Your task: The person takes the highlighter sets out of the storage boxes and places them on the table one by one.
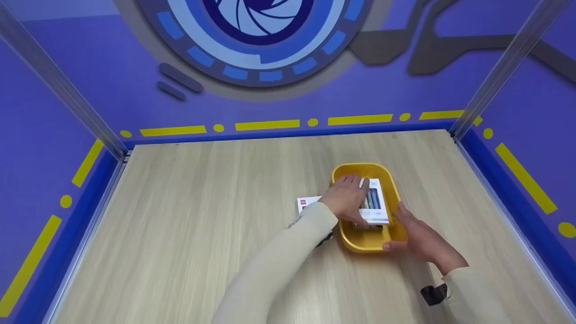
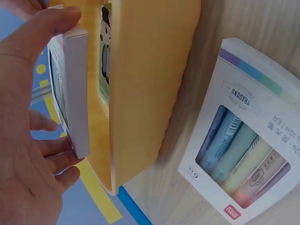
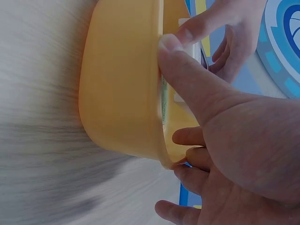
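Note:
My left hand [image 1: 345, 198] grips a white box of highlighters [image 1: 375, 202], thumb on one edge and fingers on the opposite one. The box is over the opening of a yellow plastic basket [image 1: 360, 248]. My right hand [image 1: 423, 236] holds the basket's rim at its near right corner, with the thumb on the rim in the right wrist view. Inside the basket lies a box with a panda picture [image 2: 105, 51], partly hidden by the wall. A second white highlighter box [image 2: 243, 140], with pastel pens behind its window, lies on the table just left of the basket.
The light wood tabletop [image 1: 216, 216] carries the basket right of its middle. Blue-purple printed panels [image 1: 292, 105] enclose the table at the back and both sides, with metal posts [image 1: 504, 76] at the corners.

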{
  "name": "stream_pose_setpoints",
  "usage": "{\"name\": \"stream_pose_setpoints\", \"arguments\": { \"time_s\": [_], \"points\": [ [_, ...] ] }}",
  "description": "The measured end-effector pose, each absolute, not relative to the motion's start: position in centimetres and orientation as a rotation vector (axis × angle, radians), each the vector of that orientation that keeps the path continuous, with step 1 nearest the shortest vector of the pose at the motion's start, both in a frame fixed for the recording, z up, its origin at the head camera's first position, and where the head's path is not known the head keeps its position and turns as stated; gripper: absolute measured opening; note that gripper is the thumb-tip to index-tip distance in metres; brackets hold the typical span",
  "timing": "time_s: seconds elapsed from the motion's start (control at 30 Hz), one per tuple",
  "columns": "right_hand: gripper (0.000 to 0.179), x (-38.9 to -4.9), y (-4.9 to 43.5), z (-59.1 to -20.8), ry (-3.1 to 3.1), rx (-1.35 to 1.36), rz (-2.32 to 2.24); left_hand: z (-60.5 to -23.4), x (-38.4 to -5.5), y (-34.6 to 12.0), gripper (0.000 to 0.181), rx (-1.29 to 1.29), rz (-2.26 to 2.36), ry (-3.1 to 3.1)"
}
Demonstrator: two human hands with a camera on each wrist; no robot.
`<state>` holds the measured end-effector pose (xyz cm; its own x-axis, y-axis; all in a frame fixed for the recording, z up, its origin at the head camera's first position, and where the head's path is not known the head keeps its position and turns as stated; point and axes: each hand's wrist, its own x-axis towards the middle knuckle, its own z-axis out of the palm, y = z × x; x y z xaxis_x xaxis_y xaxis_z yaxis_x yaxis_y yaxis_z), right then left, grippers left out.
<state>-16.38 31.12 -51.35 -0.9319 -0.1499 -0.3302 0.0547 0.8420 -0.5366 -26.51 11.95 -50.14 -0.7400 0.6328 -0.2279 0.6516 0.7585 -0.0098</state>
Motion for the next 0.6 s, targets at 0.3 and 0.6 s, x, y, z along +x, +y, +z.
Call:
{"name": "stream_pose_setpoints", "arguments": {
  "time_s": [0.3, 0.6],
  "points": [
    [0.109, -16.5, 31.2, -51.6, 2.663, -0.081, -0.797, -49.3, -25.7, 11.9, 0.113, 1.037, -0.077, 2.728],
    [0.119, -16.6, 31.2, -51.6, 2.656, -0.079, -0.803, -48.9, -25.5, 12.2, 0.113, 1.101, -0.093, 2.712]
  ]
}}
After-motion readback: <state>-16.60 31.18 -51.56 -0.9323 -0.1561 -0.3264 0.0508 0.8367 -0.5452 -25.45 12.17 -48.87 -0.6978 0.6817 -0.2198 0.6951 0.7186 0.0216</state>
